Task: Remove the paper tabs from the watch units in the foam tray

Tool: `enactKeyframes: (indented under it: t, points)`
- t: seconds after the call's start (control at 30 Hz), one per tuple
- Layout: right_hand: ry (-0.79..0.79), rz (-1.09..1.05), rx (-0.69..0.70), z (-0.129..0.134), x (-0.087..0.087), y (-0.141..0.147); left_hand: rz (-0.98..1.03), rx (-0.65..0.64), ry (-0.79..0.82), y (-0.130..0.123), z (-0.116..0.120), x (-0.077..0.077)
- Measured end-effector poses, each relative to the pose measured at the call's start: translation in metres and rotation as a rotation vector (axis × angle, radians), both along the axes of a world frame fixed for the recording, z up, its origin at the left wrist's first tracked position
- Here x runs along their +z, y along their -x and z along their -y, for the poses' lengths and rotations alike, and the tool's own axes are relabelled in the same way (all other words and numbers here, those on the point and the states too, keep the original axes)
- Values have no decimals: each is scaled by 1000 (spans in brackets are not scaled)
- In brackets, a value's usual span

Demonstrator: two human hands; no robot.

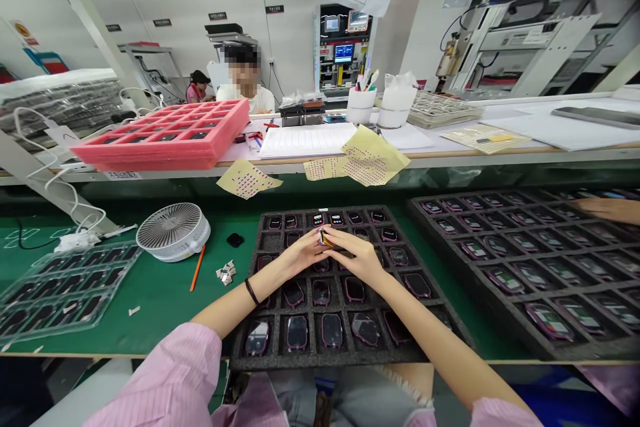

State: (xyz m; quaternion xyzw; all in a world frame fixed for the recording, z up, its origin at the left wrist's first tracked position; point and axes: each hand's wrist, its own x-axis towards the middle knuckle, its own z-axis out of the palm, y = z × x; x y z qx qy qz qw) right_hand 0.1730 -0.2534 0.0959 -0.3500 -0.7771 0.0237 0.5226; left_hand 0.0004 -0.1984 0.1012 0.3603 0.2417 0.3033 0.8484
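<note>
You are pinching a small yellow-and-dark piece (326, 238) with your left hand (300, 255) and right hand (356, 257), which are meeting above the far middle of a black foam tray (320, 361). Rounded pink-edged devices (321, 292) are sitting in the tray's cells beneath your hands. A black band (251, 291) is circling your left wrist, and pink striped sleeves (175, 373) are covering your forearms only partway.

To the right, a second foam tray (590, 347) is holding more devices, with a co-worker's hand (610, 209) lying at its far right corner. To the left, a green mat (150, 327) is carrying small scraps (226, 272), an orange pencil (197, 268), a white fan (173, 232) and a clear plastic tray (65, 293). Farther off, a pink tray (160, 137) and dotted yellow sheets (246, 178) are lying along a bench, with a seated person (245, 77) beyond it.
</note>
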Motion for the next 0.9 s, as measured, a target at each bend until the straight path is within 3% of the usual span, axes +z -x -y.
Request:
enactKeyframes:
  t: [0.33,0.53,0.9]
  points:
    - [-50,13,-114,-3,-11,5,-66,83,-116,3,4,10]
    - [-17,1,-171,-2,-12,8,-68,96,-115,0,8,10]
    - [-27,3,-221,-1,-12,4,-136,201,-255,-6,14,13]
